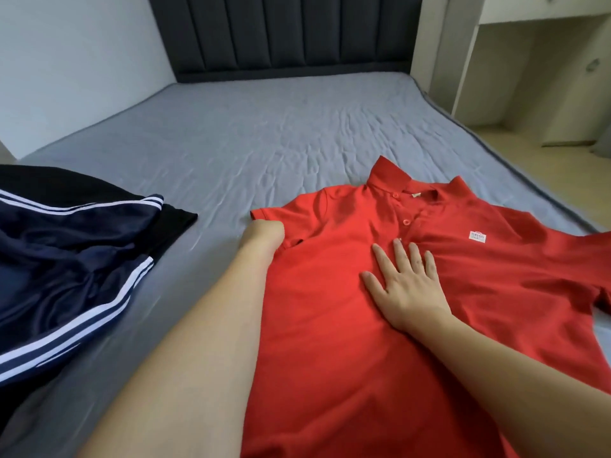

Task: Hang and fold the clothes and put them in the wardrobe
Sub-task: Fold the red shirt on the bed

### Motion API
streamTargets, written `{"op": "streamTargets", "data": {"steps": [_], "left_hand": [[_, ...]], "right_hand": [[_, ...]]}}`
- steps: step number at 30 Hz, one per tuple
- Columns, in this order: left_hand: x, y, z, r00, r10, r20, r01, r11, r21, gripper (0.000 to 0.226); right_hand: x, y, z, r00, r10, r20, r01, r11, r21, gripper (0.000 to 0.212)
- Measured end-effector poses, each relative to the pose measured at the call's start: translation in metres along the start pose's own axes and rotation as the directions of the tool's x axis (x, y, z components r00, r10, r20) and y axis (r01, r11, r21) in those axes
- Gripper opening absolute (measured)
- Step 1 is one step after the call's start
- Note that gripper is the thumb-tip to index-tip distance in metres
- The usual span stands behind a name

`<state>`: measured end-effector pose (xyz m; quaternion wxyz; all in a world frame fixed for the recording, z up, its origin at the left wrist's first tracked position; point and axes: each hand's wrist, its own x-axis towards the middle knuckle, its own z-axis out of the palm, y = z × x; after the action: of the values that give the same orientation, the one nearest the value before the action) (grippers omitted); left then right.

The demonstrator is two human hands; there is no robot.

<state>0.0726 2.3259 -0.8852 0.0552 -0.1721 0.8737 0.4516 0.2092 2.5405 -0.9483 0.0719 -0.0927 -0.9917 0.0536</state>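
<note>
Red cotton polo shirt (330, 325) lay face up on the grey-sheeted bed (231, 133), collar toward the dark padded headboard (284, 34). On the shirt's chest the right hand (406, 289) pressed flat, its grip released, while the left hand (264, 233) reached the shirt's sleeve, fingers hidden, grip untellable. Beside the shirt lay navy white-striped shorts (66, 259).

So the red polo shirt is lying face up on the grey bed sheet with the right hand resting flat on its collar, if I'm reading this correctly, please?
Nearly. The head view shows the right hand resting flat on the chest of the red polo shirt, just below the button placket, not on its collar, which lies untouched farther up. The rest stands: the shirt lies face up on the grey bed sheet.
</note>
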Motion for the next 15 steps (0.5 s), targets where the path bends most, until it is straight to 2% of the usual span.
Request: {"op": "streamTargets", "data": {"steps": [2, 4, 6, 8, 9, 11, 12, 14, 15], "left_hand": [[0.024, 0.020, 0.003, 0.998, 0.046, -0.045, -0.048, 0.998, -0.045, 0.038], [0.048, 0.035, -0.003, 0.970, 0.087, -0.227, -0.094, 0.995, -0.018, 0.038], [0.055, 0.037, -0.008, 0.897, 0.225, -0.381, -0.114, 0.950, 0.291, 0.034], [0.047, 0.030, -0.001, 0.863, 0.381, -0.330, -0.140, 0.810, 0.569, 0.038], [0.036, 0.028, 0.007, 0.860, 0.420, -0.291, -0.161, 0.763, 0.626, 0.041], [0.002, 0.023, 0.027, 0.805, 0.537, -0.251, -0.267, 0.707, 0.655, 0.045], [-0.019, 0.017, 0.037, 0.736, 0.643, -0.212, -0.377, 0.649, 0.661, 0.046], [-0.065, -0.011, 0.057, 0.590, 0.807, -0.024, -0.601, 0.458, 0.655, 0.052], [-0.086, -0.032, 0.061, 0.583, 0.807, 0.098, -0.652, 0.392, 0.649, 0.056]], "right_hand": [[0.001, 0.001, 0.000, 1.000, 0.003, -0.019, -0.003, 1.000, 0.003, 0.076], [-0.001, 0.001, 0.002, 0.999, 0.002, -0.043, -0.002, 1.000, 0.012, 0.074], [-0.003, 0.001, 0.003, 0.998, -0.007, -0.066, 0.008, 1.000, 0.020, 0.073], [-0.003, 0.001, 0.003, 0.997, -0.006, -0.071, 0.008, 1.000, 0.022, 0.074], [-0.003, 0.001, 0.003, 0.997, -0.004, -0.072, 0.006, 1.000, 0.023, 0.074], [-0.004, 0.001, 0.004, 0.998, -0.006, -0.063, 0.008, 1.000, 0.029, 0.074], [-0.004, 0.001, 0.004, 0.998, -0.004, -0.058, 0.006, 0.999, 0.035, 0.074], [-0.005, 0.001, 0.001, 0.999, 0.001, -0.046, 0.001, 0.999, 0.045, 0.073], [-0.007, 0.000, -0.002, 0.999, -0.002, -0.038, 0.004, 0.999, 0.048, 0.072]]}}
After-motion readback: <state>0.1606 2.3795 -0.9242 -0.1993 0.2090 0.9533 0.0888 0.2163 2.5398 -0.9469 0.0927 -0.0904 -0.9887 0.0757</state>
